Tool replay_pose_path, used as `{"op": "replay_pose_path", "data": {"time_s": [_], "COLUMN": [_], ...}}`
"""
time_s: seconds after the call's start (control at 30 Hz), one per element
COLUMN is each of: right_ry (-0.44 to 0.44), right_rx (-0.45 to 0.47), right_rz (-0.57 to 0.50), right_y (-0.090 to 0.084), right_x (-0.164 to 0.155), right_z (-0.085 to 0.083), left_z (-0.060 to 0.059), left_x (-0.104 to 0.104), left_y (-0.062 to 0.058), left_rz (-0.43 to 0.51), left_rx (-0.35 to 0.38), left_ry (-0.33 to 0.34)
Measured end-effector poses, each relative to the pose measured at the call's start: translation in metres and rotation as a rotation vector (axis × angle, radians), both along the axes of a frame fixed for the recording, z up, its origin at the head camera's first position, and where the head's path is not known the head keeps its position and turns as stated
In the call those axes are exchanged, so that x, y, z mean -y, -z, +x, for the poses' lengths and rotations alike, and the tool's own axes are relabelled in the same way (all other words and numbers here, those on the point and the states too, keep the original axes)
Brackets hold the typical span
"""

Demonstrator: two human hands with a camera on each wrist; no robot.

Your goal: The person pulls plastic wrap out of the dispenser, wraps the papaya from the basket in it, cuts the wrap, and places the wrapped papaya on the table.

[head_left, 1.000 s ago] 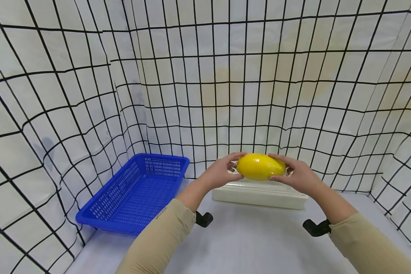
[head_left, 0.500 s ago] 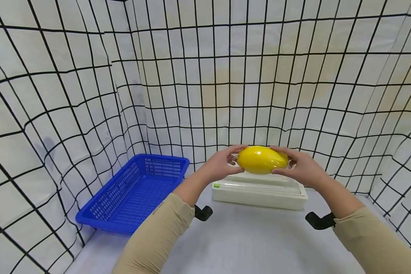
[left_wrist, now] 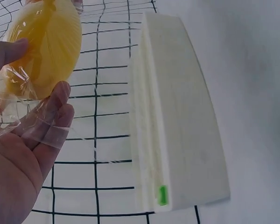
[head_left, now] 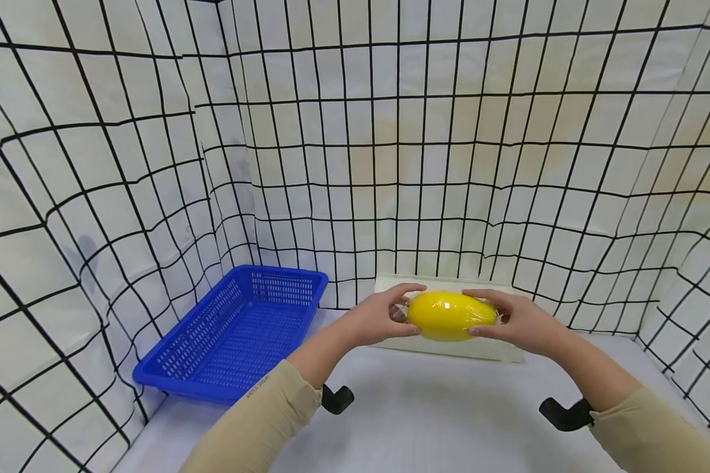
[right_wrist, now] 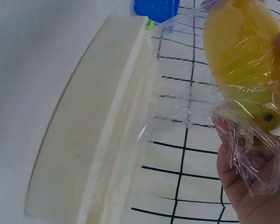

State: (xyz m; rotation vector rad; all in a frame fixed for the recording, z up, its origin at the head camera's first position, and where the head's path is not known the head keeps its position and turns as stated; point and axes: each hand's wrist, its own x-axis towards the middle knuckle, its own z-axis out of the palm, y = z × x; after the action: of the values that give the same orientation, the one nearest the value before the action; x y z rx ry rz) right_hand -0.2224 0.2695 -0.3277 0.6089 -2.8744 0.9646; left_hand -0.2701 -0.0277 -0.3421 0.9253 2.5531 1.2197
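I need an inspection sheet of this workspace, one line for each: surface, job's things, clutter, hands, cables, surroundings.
Surface: white table; a white box lies on it, and a blue basket stands at the person's left.
Job's things: yellow fruit, held above the table, with clear film around it, loose and wrinkled near the ends.
Clutter: nothing seen beyond the box and basket.
Hands: left hand and right hand grip opposite ends of the fruit.
Cables: nothing seen.
Surroundings: white walls with black grid lines.
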Motion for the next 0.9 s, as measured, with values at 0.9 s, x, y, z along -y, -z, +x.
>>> {"op": "replay_pose_path", "data": {"time_s": [0.9], "right_ry": [0.010], "right_rx": [0.011], "right_rz": [-0.116], "right_y": [0.068], "right_x": [0.011], "right_z": [0.004], "left_z": [0.006], "left_x": [0.005], "left_y": [0.039], "left_rz": [-0.086], "left_rx": [-0.029], "left_ry": [-0.045]}}
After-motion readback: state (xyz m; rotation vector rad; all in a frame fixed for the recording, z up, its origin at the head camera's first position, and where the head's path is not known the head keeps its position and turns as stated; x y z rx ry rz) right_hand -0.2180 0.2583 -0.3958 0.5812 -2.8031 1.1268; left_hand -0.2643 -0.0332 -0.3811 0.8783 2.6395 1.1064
